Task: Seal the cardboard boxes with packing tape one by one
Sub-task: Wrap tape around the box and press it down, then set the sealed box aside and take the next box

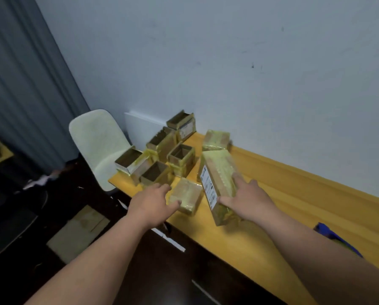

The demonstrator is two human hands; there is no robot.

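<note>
Right hand (248, 198): grips the near end of the long taped box (219, 183), thumb on its label side, fingers over the top.
Box axis: runs from the hand toward the upper left, centre frame, on the yellow table (294, 208).
Left hand (155, 200): fingers loosely spread, touching the small taped box (186, 195) just left.
Open boxes (160, 159): behind, nearer the left hand.

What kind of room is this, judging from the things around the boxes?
Probably a small office or home workroom used for packing. A yellow desk stands against a plain white wall, with a pale chair beside it and a grey curtain on the left.
</note>
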